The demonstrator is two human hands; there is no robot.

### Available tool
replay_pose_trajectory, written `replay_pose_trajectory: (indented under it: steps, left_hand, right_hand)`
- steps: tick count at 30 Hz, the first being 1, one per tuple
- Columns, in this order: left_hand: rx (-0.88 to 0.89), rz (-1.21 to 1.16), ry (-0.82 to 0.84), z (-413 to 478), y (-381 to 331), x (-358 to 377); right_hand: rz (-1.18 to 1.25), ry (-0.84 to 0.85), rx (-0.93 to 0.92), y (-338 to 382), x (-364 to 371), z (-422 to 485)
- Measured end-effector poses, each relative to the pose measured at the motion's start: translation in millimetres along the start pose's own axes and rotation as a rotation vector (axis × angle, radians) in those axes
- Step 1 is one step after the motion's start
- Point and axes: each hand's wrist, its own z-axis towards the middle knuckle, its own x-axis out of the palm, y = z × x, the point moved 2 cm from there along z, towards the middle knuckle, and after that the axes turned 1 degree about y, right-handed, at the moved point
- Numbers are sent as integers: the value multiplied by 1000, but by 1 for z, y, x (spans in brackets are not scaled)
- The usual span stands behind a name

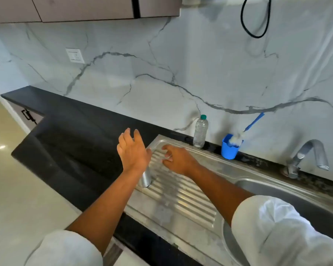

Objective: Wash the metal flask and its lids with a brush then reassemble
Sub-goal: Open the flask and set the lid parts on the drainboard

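The metal flask [146,178] stands upright at the left edge of the steel drainboard [183,202]; only its lower body shows, the rest is hidden behind my left hand. My left hand [133,150] hovers in front of the flask's upper part with fingers straight and spread. My right hand [178,160] is over the drainboard just right of the flask's top, fingers loosely curled toward it, and I see nothing held in it. No lids are visible. The brush [238,138], white-bristled with a blue handle, leans in a blue cup [229,150] by the wall.
A clear plastic water bottle [200,133] with a green cap stands behind the drainboard. The sink basin [281,191] lies to the right under a steel tap [308,156]. Black counter [75,135] stretches left. A black cable hangs on the marble wall.
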Motion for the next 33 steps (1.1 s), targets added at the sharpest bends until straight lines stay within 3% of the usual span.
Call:
replay_pose_trajectory:
  steps: [5,10,20,26,33]
  left_hand:
    - [-192,-330,255,14,27,12]
    - [-224,-642,251,10,35,5]
    - [-39,-712,306,-23,1,-5]
    - [76,-892,487,-44,-48,-6]
    - [124,-1003,668,-82,-106,18]
  right_hand:
    - [84,53,4,24,33,19]
    - [131,47,18,32,49,29]
    - [400,14,15,9,34,-7]
    - [486,-8,110,-41,3,-60]
    - [483,-170,269,-74,-9,-126]
